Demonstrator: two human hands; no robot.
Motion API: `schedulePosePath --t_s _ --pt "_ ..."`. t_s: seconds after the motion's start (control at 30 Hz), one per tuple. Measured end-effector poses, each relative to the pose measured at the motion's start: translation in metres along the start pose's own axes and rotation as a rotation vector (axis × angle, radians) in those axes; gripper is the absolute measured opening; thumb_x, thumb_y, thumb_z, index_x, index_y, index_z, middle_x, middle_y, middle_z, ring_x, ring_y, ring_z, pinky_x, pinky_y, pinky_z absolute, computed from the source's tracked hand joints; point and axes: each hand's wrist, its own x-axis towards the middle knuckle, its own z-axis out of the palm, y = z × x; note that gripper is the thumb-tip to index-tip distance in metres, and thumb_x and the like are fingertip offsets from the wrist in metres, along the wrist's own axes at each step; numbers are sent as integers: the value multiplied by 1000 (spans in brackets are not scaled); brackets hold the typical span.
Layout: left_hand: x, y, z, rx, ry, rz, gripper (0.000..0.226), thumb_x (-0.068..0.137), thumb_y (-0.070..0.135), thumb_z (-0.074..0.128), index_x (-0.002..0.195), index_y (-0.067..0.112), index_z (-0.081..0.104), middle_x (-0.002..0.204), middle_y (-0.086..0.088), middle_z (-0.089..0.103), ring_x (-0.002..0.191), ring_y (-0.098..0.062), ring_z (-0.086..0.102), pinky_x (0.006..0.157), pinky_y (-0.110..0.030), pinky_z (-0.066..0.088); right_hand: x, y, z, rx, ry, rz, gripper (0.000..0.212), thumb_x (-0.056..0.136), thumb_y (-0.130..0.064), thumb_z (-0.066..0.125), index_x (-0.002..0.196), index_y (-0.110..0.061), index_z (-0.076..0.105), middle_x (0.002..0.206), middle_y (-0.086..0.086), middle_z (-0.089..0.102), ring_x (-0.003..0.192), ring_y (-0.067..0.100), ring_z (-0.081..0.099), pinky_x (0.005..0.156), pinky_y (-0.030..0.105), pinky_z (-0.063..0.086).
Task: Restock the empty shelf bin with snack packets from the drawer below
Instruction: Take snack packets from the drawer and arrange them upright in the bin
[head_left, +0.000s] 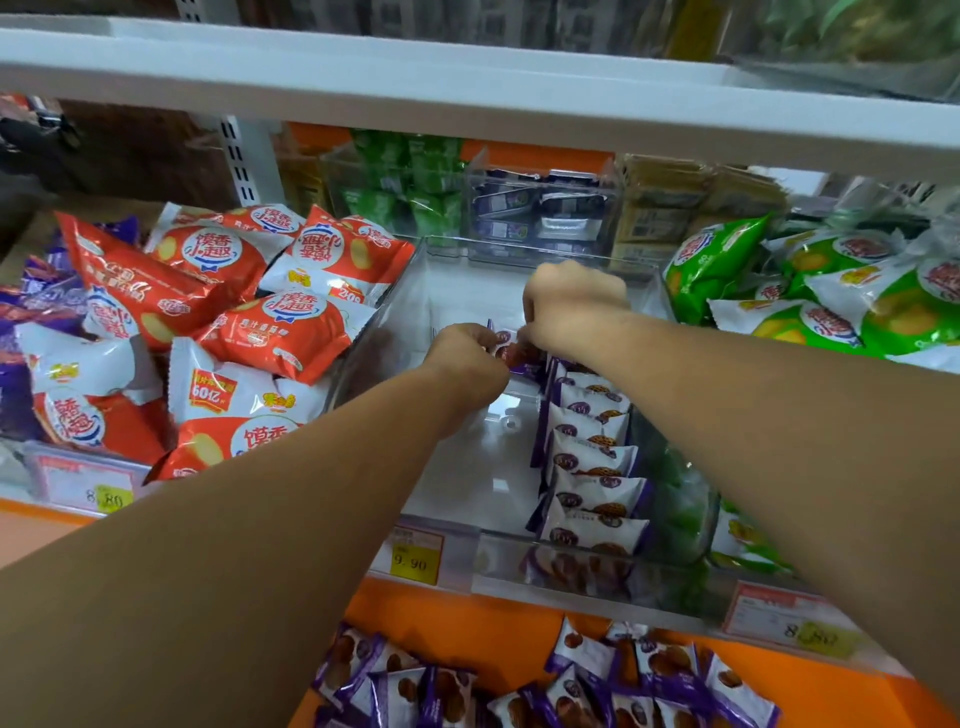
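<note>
Observation: both arms reach deep into the clear plastic shelf bin (467, 457). The left hand (462, 353) and the right hand (571, 306) are curled, and between them they pinch one small purple-and-white snack packet (505, 344) at the rear of the bin, at the far end of the standing row of purple-and-white packets (592, 457) along its right wall. The fingertips are hidden behind the knuckles, so the exact grip is inferred, not confirmed.

Status: roughly one column filled; the bin's left and centre are bare. More loose purple-and-white packets (649, 675) lie in the orange drawer (493, 639) below.

Risks:
- The row stands on edge, unsupported on its left. A nudge from the right forearm on withdrawal could topple it.
- Released tilted, the held packet may fall flat and break alignment.
- The left forearm passes close to the heaped red-and-white snack bags (249, 322); brushing them could spill one.
</note>
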Motion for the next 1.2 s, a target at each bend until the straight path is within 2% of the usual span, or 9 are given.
schedulePosePath --t_s 0.1,0.23,0.4,0.6,0.67,0.8,0.93,1.1,1.2 --pt "-11 11 -8 -48 50 21 25 87 -4 60 98 18 65 90 -8 61 79 -24 56 75 -35 53 -13 0 -29 71 8 -34 23 90 -45 69 100 -24 71 100 2 67 85 29 64 74 35 54" --pt "-60 31 -35 -26 36 144 25 88 -2 58 104 15 68 96 -10 69 85 -31 69 84 -51 62 -71 2 -80 195 27 -145 22 92 -46 63 92 -25 72 91 1 69 81 24 65 72 33 56" --pt "-184 30 -73 159 1 383 17 95 3 57 96 15 70 83 -11 73 72 -26 74 62 -41 63 -189 17 -124 309 18 -271 33 91 -47 62 72 -21 68 65 -6 64 65 14 59 62 28 49" --pt "-256 -26 -51 593 -452 260 7 92 19 67 96 19 73 74 2 74 58 -5 68 55 -21 56 -319 27 -114 464 -591 -399 42 93 -46 65 67 -14 68 52 -2 62 46 9 54 51 24 46" --pt "-248 -51 -21 784 -569 270 14 92 29 67 104 23 73 85 12 70 72 -5 64 63 -18 48 -331 20 -78 380 -708 -397 40 93 -47 64 72 -13 70 63 3 68 56 17 61 53 28 47" --pt "-213 -111 33 934 -692 104 36 93 31 67 126 18 65 120 -2 67 100 -21 66 89 -37 57 -316 12 27 212 -927 -288 34 94 -44 66 95 -11 71 91 9 74 76 25 67 60 30 52" --pt "-185 -167 58 987 -667 34 43 89 31 71 127 13 64 127 -9 64 109 -30 64 91 -40 56 -314 24 134 314 -1025 -108 62 85 -43 79 137 -17 57 133 5 65 113 26 65 98 43 55" --pt "-196 -218 93 857 -943 -139 95 67 49 90 149 30 46 153 -2 47 132 -27 53 107 -43 49 -338 18 204 380 -1177 -125 111 58 -58 92 152 -52 32 164 0 23 146 33 33 114 50 41" --pt "-209 -243 112 1040 -1109 -93 130 57 56 93 157 48 12 168 11 6 152 -32 21 114 -56 34 -355 10 218 300 -1315 -171 132 52 -60 93 154 -59 9 169 -2 -9 154 41 -7 118 66 25"
